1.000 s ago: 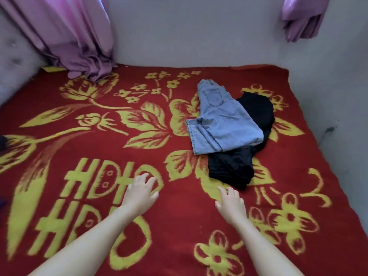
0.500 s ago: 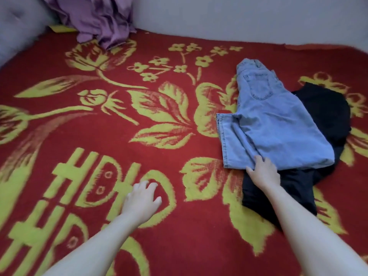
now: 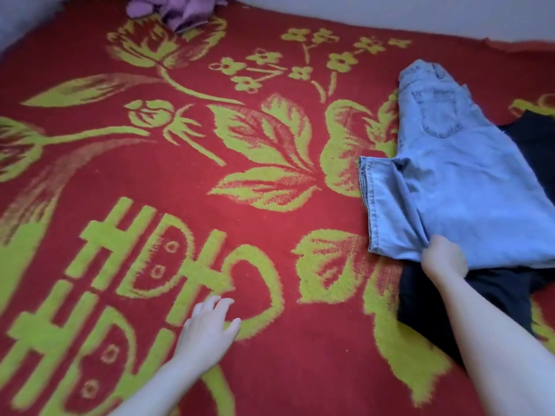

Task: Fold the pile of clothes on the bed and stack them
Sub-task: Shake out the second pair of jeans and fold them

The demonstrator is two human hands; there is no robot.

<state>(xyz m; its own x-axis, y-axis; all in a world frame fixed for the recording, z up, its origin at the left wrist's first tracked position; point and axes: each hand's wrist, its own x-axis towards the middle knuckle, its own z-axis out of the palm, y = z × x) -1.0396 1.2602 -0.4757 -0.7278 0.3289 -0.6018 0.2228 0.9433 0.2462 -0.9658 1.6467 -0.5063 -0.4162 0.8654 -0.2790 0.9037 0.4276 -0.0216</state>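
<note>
Far back on the left, a bit of purple curtain (image 3: 177, 10) hangs down onto the bed (image 3: 285, 370), which has a big red blanket with yellow-green flowers. Closer to me, the left hand (image 3: 210, 328) is low over the blanket with its fingers spread. Its grip is loose and it holds nothing. Over to the right lie the light blue jeans (image 3: 456, 190), bent in half, with the waist and a back pocket pointing away toward the wall. They sit on top of a black piece of clothing (image 3: 416, 301) that sticks out under them on the near side and the far right. The right hand (image 3: 444, 259) is at the near edge of the jeans, and its grip is pinched on the cloth there, so the cloth bunches up. I think the jeans are about to be picked off the pile. To do it well, pull only the blue cloth, not the black one under it. Bring the free left hand over to take another edge, then lay the jeans flat on the open red part before folding.
</note>
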